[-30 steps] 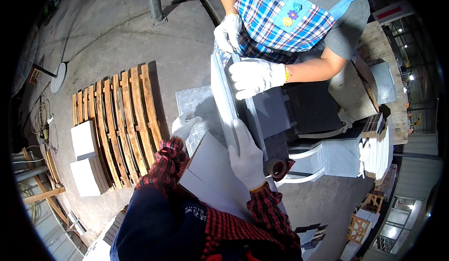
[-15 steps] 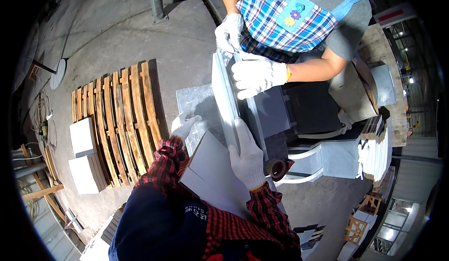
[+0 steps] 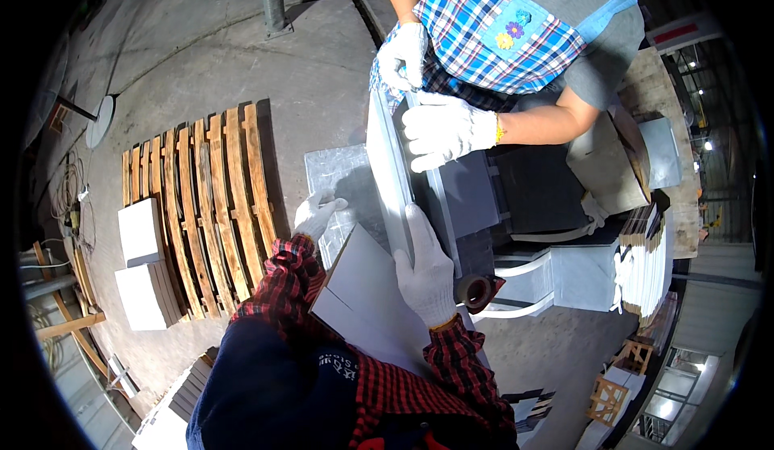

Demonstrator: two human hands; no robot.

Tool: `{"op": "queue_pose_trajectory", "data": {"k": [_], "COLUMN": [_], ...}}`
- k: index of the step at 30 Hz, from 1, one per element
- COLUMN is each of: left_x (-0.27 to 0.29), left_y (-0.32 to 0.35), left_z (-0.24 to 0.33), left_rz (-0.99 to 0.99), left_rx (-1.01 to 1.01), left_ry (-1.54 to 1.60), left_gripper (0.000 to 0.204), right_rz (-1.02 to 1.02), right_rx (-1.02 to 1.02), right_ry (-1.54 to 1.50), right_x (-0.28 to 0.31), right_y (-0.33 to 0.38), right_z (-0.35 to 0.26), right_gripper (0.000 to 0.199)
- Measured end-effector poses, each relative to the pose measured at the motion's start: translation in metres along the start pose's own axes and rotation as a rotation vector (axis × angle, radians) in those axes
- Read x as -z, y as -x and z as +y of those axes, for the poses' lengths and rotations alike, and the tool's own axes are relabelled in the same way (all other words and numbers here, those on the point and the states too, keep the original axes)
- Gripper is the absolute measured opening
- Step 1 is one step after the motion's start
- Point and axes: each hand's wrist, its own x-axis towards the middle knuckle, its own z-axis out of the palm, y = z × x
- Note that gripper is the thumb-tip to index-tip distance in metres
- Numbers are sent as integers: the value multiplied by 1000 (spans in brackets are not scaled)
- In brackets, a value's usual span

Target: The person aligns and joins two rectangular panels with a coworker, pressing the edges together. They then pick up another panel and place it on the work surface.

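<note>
My left hand [image 3: 314, 216], in a white glove, hovers by the grey sheet with its fingers curled toward the thumb; whatever lies between them is too small to make out. My right hand [image 3: 425, 264], gloved too, grips the near end of a long light grey panel [image 3: 389, 176], thumb on its left face and fingers along its top edge. A co-worker across from me holds the panel's far end with two gloved hands [image 3: 450, 131]. Beside my right wrist sits a roll of brown tape [image 3: 476, 291]. A white board [image 3: 367, 297] leans against my front.
A wooden pallet [image 3: 211, 208] lies on the floor at left, with white boxes or tiles [image 3: 149, 295] by it. A flat grey sheet [image 3: 330, 172] is under the panel. At right are a curved white frame [image 3: 516, 309], a stack of boards [image 3: 649, 264] and a round-edged table [image 3: 681, 168].
Both my hands keep nearly the same place. The co-worker's far hand has shifted slightly right, and the view has turned a little.
</note>
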Motion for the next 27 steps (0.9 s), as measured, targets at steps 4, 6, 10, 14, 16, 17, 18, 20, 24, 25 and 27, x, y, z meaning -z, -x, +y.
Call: {"op": "queue_pose_trajectory", "data": {"k": [4, 6, 10, 14, 16, 17, 18, 20, 24, 25, 27], "left_x": [0, 1, 1, 1, 0, -1, -1, 0, -1, -1, -1], "left_y": [-2, 0, -4, -3, -3, -3, -4, -5, -3, -4, -6], "left_z": [-3, -1, -7, -6, -6, -6, -6, -8, -6, -7, -11], "left_rz": [5, 4, 6, 8, 8, 7, 5, 5, 11, 12, 13], "left_rx": [-4, 0, -9, -9, -6, -4, -1, -15, -19, -21, -26], "left_ry": [13, 9, 5, 23, 30, 32, 35, 15, -1, 2, 6], "left_gripper": [63, 64, 62, 60, 59, 59, 59, 58, 57, 57, 57], "right_rz": [38, 34, 23, 18, 21, 18, 14, 8, 12, 14, 6], "right_rx": [29, 19, 15, 10, 21, 19, 18, 19, 25, 30, 25], "right_ry": [15, 16, 31, 27, 33, 36, 40, 40, 48, 52, 50], "right_x": [0, 0, -1, -1, -2, -1, -1, 0, 0, 0, -1], "right_y": [-2, -2, -1, 0, -1, -1, -2, -2, -1, -1, 0], "right_z": [-4, -4, -4, -3, -3, -3, -4, -4, -3, -3, -2], "right_gripper": [59, 59, 59, 59, 59, 59, 59, 59, 59, 58, 59]}}
